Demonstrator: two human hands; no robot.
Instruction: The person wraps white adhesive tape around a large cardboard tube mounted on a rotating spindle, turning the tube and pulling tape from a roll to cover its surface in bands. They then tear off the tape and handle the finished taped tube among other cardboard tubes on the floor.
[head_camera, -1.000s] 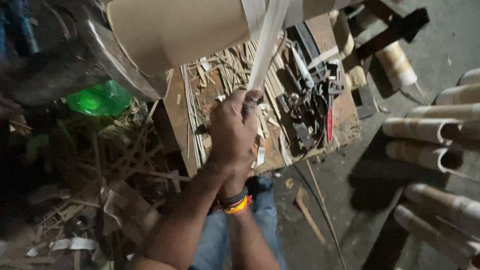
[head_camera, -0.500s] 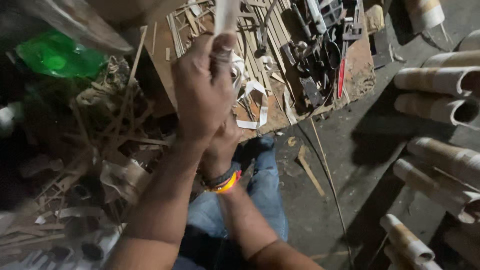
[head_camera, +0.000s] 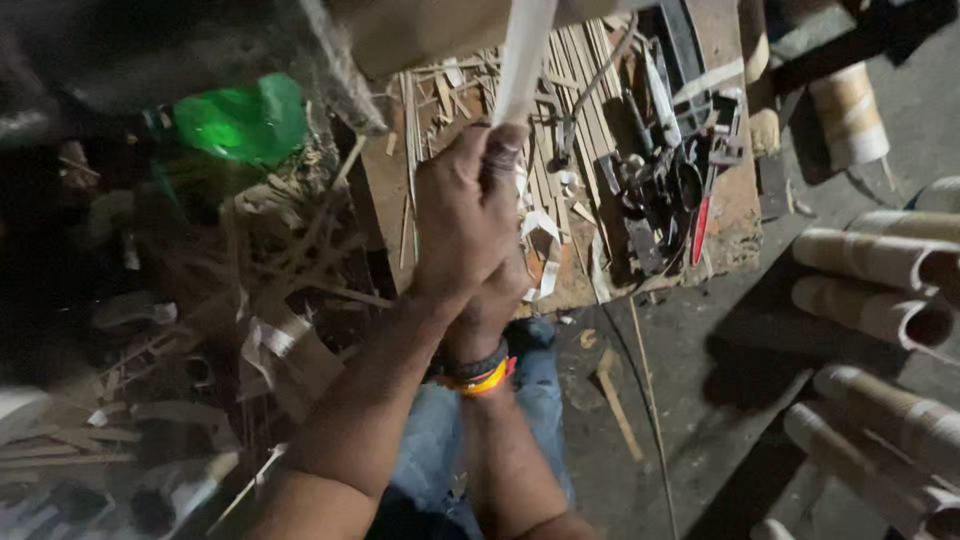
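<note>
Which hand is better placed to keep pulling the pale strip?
Probably the left hand: it sits on top, fingers closed around the pale strip. The right hand is mostly hidden beneath it.

I count one pale flat strip (head_camera: 522, 60) gripped in my two hands, left hand (head_camera: 462, 215) and right hand (head_camera: 497, 300). One green plastic bottle (head_camera: 240, 122) lies at my left. At least five cardboard-coloured tubes (head_camera: 880, 258) lie at my right, and one red-handled tool (head_camera: 699, 222) rests on the single wooden board (head_camera: 738, 215).
</note>
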